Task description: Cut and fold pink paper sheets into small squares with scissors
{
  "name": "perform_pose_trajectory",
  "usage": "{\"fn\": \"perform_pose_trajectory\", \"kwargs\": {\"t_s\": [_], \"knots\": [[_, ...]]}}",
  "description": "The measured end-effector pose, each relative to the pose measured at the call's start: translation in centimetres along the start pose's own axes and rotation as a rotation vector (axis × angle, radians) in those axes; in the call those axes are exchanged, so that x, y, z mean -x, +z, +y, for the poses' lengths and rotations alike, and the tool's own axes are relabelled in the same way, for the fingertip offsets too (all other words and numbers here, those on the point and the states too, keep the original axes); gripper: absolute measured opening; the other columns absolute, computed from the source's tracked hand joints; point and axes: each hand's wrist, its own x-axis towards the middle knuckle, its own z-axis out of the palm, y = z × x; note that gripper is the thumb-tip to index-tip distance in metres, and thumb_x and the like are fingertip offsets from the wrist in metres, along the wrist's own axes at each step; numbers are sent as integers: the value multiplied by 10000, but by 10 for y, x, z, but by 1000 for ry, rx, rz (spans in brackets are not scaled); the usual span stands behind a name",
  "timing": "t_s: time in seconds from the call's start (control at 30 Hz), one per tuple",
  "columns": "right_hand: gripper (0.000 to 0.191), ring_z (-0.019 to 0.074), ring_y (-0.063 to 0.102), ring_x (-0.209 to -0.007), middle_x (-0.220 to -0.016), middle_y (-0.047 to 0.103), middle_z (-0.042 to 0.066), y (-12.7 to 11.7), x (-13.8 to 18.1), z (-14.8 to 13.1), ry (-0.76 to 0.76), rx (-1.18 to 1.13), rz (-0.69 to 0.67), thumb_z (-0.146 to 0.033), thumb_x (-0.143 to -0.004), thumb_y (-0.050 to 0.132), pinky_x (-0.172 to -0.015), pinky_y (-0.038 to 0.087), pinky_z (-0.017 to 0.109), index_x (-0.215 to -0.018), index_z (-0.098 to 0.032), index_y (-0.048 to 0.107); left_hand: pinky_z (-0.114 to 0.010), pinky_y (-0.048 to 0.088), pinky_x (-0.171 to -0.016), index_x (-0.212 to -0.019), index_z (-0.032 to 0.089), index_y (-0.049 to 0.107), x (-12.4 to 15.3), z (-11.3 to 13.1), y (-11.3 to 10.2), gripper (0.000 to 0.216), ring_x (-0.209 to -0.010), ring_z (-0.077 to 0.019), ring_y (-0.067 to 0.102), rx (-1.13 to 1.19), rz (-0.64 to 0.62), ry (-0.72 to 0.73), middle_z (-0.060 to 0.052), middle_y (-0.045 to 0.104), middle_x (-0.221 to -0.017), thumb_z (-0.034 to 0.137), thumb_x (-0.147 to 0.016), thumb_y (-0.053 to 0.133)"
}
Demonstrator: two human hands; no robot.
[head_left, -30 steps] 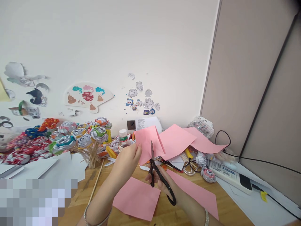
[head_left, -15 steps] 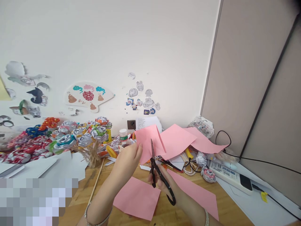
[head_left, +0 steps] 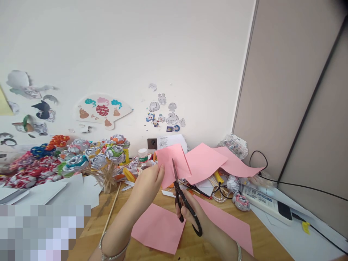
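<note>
My left hand (head_left: 150,181) grips a folded piece of pink paper (head_left: 166,159) by its left edge, holding it up over the table. Black-handled scissors (head_left: 187,206) are in my right hand (head_left: 197,212), fingers through the loops. Their blades point up and lie at the lower part of the folded paper; whether they are cutting into it I cannot tell. Below my hands, a pink sheet (head_left: 159,228) lies flat on the wooden table (head_left: 130,250). Another pink sheet (head_left: 231,226) lies partly under my right forearm.
More pink sheets (head_left: 205,161) rest on clutter behind my hands. Several paper flowers (head_left: 99,159) on sticks stand at the left, near white papers (head_left: 78,192). A small jar (head_left: 142,156) stands by the wall. A white power strip (head_left: 268,203) and black cables lie right.
The scissors have shifted slightly left, and their handles are a little further apart. My left hand and the folded pink paper stay nearly still.
</note>
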Motion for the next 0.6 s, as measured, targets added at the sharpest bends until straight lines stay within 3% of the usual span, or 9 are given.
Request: {"fn": "perform_pose_trajectory", "kwargs": {"t_s": [0.37,0.6], "knots": [[543,91,410,-506,-637,405,-47,3,-1,-3,38,6,20,-629,-688,545,-479,341,243,-993,-195,429,-257,209,-486,-553,235,250,-3,-5,3,310,-469,-124,325,-17,31,12,58,320,-494,350,-840,233],[392,63,394,-450,-617,405,-60,-3,-3,17,-21,-10,23,-557,-739,547,-414,320,202,-878,-205,442,-253,215,-482,-566,237,244,-3,-4,3,302,-472,-123,332,-8,30,5,60,304,-502,357,-842,228]]}}
